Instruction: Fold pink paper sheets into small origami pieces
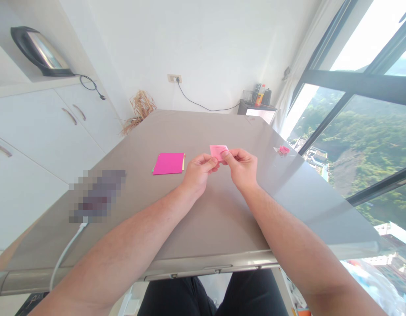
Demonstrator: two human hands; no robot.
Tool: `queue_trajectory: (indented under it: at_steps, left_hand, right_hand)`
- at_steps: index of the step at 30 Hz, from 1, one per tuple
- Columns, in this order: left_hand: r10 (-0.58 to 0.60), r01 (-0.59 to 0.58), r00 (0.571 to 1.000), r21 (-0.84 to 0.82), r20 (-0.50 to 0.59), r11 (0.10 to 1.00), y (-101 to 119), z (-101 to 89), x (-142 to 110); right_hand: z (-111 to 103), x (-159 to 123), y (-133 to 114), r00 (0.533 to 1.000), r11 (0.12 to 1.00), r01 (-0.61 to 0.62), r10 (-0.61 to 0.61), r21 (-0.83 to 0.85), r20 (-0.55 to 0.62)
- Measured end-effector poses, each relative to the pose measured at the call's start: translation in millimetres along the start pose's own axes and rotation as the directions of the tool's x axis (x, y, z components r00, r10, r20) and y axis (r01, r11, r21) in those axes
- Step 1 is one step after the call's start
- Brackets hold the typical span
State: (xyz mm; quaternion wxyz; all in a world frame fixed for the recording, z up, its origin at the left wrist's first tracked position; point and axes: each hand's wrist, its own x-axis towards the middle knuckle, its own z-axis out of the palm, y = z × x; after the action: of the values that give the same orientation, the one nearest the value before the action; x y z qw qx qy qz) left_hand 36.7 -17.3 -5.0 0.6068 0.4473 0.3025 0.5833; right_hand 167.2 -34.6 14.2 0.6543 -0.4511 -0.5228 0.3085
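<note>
A small piece of folded pink paper (pixel 217 150) is held up over the middle of the table, pinched between both hands. My left hand (pixel 199 172) grips its lower left part with thumb and fingers. On the other side, my right hand (pixel 244 166) presses its thumb on the paper's right part. The fingertips behind the paper are partly hidden. To the left of my left hand lies a stack of square paper (pixel 169 163), bright magenta on top, with green and yellow edges peeking out.
Crumpled pink scraps (pixel 283 150) lie near the table's right edge by the window. A blurred-out dark device (pixel 99 195) with a white cable (pixel 66 250) rests at the left. Beyond the grey table (pixel 203 125) stands a small cabinet (pixel 257 112) with bottles on it.
</note>
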Motion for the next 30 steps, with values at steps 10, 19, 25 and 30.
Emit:
queue_trajectory:
  at_steps: [10,19,25,30]
  left_hand:
    - [-0.022,0.022,1.0,-0.016,0.016,1.0,-3,-1.5,-1]
    - [0.033,-0.032,0.999,0.257,0.002,0.966,-6,-3.2,-1]
    - [0.118,-0.129,0.991,0.17,0.07,0.977,6,-9.7,4]
    - [0.209,-0.219,0.976,0.278,0.065,0.935,17,-14.3,5]
  right_hand:
    - [-1,0,-2,1.0,0.998,-0.002,0.001,-0.066,-0.005]
    - [-3,2,2,0.998,0.975,-0.033,0.043,-0.219,0.041]
    - [-5,0,4,0.988,0.96,-0.02,0.061,-0.279,0.142]
    - [-5,-1,4,0.979,0.948,-0.002,0.067,-0.318,0.193]
